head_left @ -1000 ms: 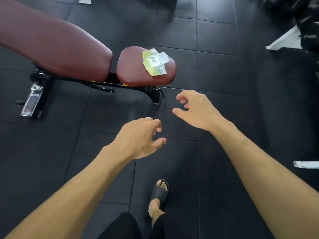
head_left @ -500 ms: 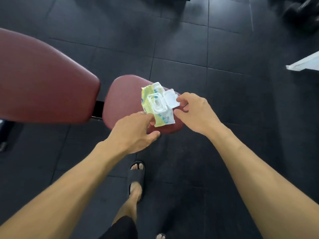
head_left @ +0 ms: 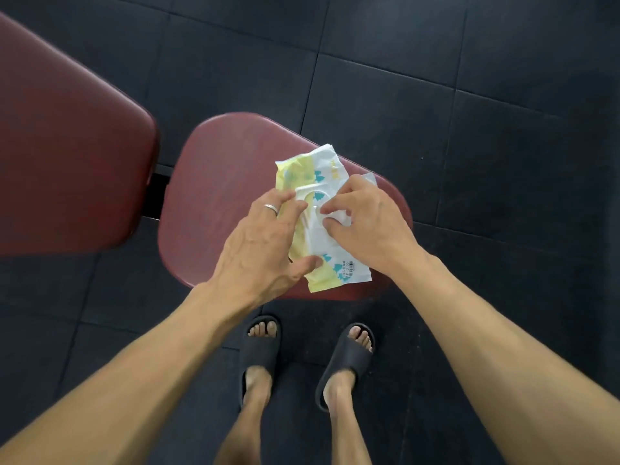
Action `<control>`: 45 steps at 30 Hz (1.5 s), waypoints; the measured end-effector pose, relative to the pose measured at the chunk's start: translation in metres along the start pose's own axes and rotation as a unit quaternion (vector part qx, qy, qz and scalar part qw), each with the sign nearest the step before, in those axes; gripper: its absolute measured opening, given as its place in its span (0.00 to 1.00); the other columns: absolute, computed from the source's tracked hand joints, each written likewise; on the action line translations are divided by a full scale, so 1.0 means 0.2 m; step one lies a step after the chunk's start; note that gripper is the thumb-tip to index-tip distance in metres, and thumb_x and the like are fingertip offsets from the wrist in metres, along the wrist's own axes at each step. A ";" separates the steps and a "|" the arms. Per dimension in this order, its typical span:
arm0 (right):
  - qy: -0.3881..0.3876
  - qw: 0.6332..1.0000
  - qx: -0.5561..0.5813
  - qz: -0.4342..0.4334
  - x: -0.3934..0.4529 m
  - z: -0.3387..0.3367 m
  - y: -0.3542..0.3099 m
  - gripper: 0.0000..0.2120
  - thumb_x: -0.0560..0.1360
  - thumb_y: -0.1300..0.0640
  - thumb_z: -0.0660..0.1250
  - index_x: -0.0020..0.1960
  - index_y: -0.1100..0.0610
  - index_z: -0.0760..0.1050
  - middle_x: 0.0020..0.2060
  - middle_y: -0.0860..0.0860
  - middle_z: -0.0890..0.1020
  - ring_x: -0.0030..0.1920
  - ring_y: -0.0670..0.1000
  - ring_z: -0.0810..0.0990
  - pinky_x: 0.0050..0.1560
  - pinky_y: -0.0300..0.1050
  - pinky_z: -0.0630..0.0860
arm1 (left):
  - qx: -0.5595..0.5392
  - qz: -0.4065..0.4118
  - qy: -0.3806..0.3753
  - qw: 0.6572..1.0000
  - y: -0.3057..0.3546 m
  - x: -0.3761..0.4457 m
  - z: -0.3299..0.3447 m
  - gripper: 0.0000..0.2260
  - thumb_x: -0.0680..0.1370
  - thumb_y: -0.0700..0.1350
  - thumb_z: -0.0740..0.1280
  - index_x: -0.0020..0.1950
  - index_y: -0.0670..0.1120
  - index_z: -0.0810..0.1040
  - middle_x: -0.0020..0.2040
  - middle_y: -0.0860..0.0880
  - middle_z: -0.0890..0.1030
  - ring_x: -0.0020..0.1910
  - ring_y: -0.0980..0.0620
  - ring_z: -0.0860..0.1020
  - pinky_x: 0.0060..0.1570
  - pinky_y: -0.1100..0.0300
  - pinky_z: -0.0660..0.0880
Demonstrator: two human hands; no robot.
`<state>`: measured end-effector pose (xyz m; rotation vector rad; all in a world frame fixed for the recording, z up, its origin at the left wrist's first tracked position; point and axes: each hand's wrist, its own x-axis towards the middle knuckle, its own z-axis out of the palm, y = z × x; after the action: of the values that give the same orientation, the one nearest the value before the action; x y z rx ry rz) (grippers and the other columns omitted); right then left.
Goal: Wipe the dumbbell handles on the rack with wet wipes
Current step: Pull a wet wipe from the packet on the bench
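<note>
A yellow and white pack of wet wipes [head_left: 313, 177] lies on the dark red seat pad [head_left: 214, 182] of a gym bench. My left hand [head_left: 265, 243], a ring on one finger, holds the pack's left side, thumb on its near edge and fingers on top. At the pack's opening, my right hand [head_left: 365, 219] pinches a white wipe [head_left: 337, 218] between thumb and fingertips. The pack's flip lid is mostly hidden behind my right hand. No dumbbells or rack are in view.
The bench's long red back pad [head_left: 67, 156] fills the left side, separated from the seat by a narrow gap. Black rubber floor tiles [head_left: 486, 146] surround the bench. My feet in black slides [head_left: 345, 360] stand just in front of the seat.
I stepped up to the bench and both hands came down onto the pack. The left hand now holds the pack and the right hand has taken a wipe at the opening.
</note>
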<state>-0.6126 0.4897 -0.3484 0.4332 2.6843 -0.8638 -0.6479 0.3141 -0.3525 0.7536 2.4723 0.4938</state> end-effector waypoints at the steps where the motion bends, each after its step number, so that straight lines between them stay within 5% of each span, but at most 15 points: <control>1: -0.001 1.000 -0.009 -0.012 0.01 0.01 0.01 0.09 0.77 0.54 0.70 0.57 0.51 0.84 0.48 0.44 0.72 0.49 0.48 0.74 0.53 0.47 0.74 | 0.003 0.004 -0.002 1.000 -0.01 0.01 0.02 0.38 0.70 0.61 0.73 0.75 0.50 0.63 0.77 0.51 0.58 0.74 0.49 0.62 0.62 0.50 0.73; 8: 0.090 0.985 -0.086 -0.122 0.03 0.10 0.07 0.04 0.74 0.58 0.74 0.47 0.57 0.86 0.41 0.51 0.76 0.39 0.47 0.69 0.34 0.44 0.70 | 0.002 0.019 0.033 0.999 -0.04 0.03 0.05 0.36 0.70 0.59 0.74 0.73 0.47 0.67 0.76 0.49 0.63 0.77 0.49 0.59 0.65 0.48 0.71; 13: 0.114 0.973 -0.130 -0.155 0.04 0.15 0.07 0.05 0.76 0.61 0.70 0.41 0.60 0.78 0.40 0.53 0.77 0.36 0.51 0.73 0.31 0.44 0.66 | 0.002 0.036 0.051 0.998 -0.06 0.04 0.07 0.37 0.69 0.59 0.75 0.73 0.47 0.67 0.75 0.49 0.65 0.78 0.49 0.59 0.66 0.48 0.71; 17: 0.055 0.987 -0.102 -0.115 0.05 0.13 0.06 0.04 0.80 0.62 0.63 0.45 0.56 0.72 0.46 0.50 0.73 0.43 0.51 0.71 0.39 0.49 0.70 | -0.004 0.058 0.024 0.998 -0.08 0.07 0.04 0.40 0.69 0.58 0.76 0.76 0.49 0.63 0.78 0.52 0.59 0.79 0.52 0.54 0.67 0.50 0.70; 21: 0.054 0.996 -0.005 -0.069 0.08 0.05 0.09 0.04 0.80 0.61 0.62 0.46 0.57 0.74 0.46 0.48 0.71 0.44 0.54 0.74 0.47 0.56 0.73 | 0.017 0.126 -0.086 0.988 -0.11 0.23 -0.07 0.42 0.71 0.49 0.77 0.78 0.52 0.58 0.81 0.58 0.46 0.79 0.55 0.53 0.72 0.51 0.63; 24: 0.101 0.989 -0.043 -0.098 0.09 0.01 0.12 0.03 0.77 0.60 0.68 0.47 0.58 0.80 0.45 0.51 0.76 0.44 0.54 0.75 0.44 0.55 0.75 | 0.091 0.175 -0.110 0.974 -0.09 0.34 -0.16 0.39 0.71 0.44 0.76 0.78 0.54 0.61 0.81 0.58 0.46 0.76 0.52 0.60 0.70 0.54 0.65; 26: 0.104 0.980 -0.085 -0.144 0.10 0.00 0.12 0.04 0.74 0.60 0.71 0.47 0.56 0.84 0.45 0.52 0.78 0.46 0.56 0.76 0.43 0.53 0.75 | 0.085 0.183 -0.046 0.978 -0.08 0.30 -0.14 0.30 0.74 0.45 0.71 0.74 0.52 0.67 0.81 0.53 0.53 0.72 0.48 0.66 0.67 0.53 0.69; 28: 0.092 0.969 -0.120 -0.196 0.11 0.00 0.13 0.06 0.71 0.59 0.70 0.44 0.54 0.85 0.45 0.52 0.79 0.46 0.58 0.76 0.42 0.54 0.73 | 0.021 0.115 0.073 0.990 -0.05 0.18 -0.05 0.21 0.73 0.52 0.64 0.66 0.49 0.75 0.75 0.48 0.66 0.65 0.44 0.72 0.56 0.45 0.76; 32: 0.075 0.950 -0.163 -0.254 0.13 -0.01 0.15 0.06 0.70 0.59 0.70 0.42 0.51 0.86 0.47 0.52 0.79 0.50 0.57 0.77 0.47 0.52 0.70 | 0.034 -0.045 0.122 0.991 0.01 -0.04 0.17 0.36 0.65 0.69 0.67 0.65 0.48 0.74 0.61 0.47 0.75 0.57 0.44 0.73 0.51 0.48 0.70; 35: 0.043 0.928 -0.188 -0.320 0.14 -0.02 0.15 0.07 0.70 0.61 0.70 0.39 0.52 0.85 0.45 0.52 0.79 0.46 0.58 0.78 0.44 0.53 0.72 | 0.016 -0.006 0.098 0.995 -0.06 0.02 0.14 0.38 0.66 0.58 0.76 0.72 0.49 0.69 0.66 0.49 0.73 0.62 0.45 0.70 0.55 0.50 0.65; 40: 0.045 0.897 -0.227 -0.377 0.20 -0.01 0.16 0.10 0.69 0.69 0.70 0.35 0.56 0.80 0.36 0.51 0.75 0.38 0.56 0.72 0.40 0.52 0.72 | 0.093 0.109 -0.003 0.990 -0.20 0.20 -0.04 0.40 0.72 0.54 0.74 0.79 0.57 0.57 0.78 0.58 0.60 0.71 0.50 0.61 0.62 0.52 0.63; 42: 0.061 0.889 -0.245 -0.381 0.21 0.02 0.16 0.10 0.67 0.72 0.70 0.36 0.58 0.78 0.35 0.51 0.74 0.37 0.55 0.71 0.40 0.52 0.72 | 0.101 0.116 -0.009 0.988 -0.21 0.23 -0.05 0.37 0.72 0.52 0.74 0.78 0.57 0.61 0.78 0.56 0.62 0.73 0.50 0.61 0.63 0.51 0.63; 45: 0.050 0.919 -0.196 -0.338 0.20 0.04 0.16 0.07 0.70 0.71 0.67 0.38 0.59 0.77 0.37 0.52 0.75 0.39 0.54 0.71 0.43 0.48 0.68 | 0.048 0.128 0.079 0.987 -0.20 0.18 0.00 0.26 0.70 0.42 0.74 0.68 0.51 0.76 0.69 0.46 0.74 0.67 0.43 0.71 0.58 0.45 0.72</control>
<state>-0.6356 0.5173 -0.3864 -0.5923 3.0282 -0.4169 -0.6913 0.3042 -0.3839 1.1207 2.5722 0.5489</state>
